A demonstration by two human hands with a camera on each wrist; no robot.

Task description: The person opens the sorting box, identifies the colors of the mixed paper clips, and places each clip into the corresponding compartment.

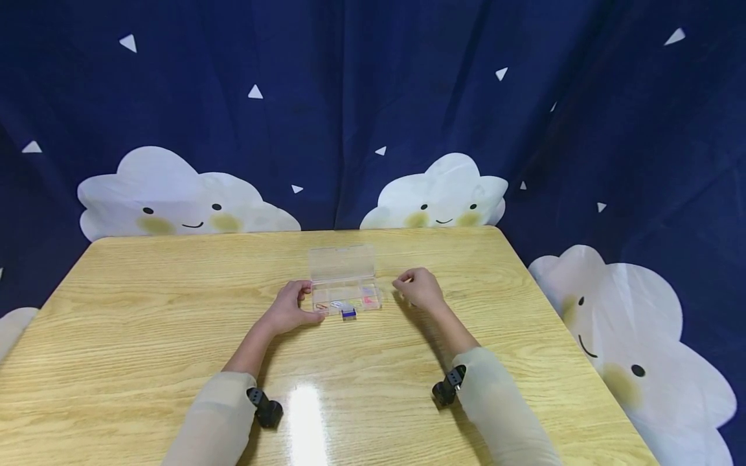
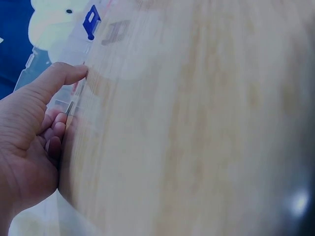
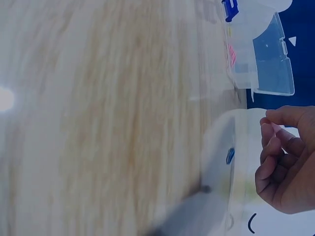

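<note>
A clear plastic compartment box stands on the table with its lid raised at the back and a blue latch at the front. Small red, whitish, yellow and pink pieces, some shaped like paper clips, lie in its compartments. My left hand holds the box's left end, thumb at the front corner and fingers curled at the side. To the right of the box, my right hand pinches a small pink item, mostly hidden by the fingers. A blue paper clip lies on the table near that hand.
The wooden table extends around the box on every side. A dark blue curtain with white clouds hangs behind its back edge and along the right. A bright reflection shows on the tabletop between the forearms.
</note>
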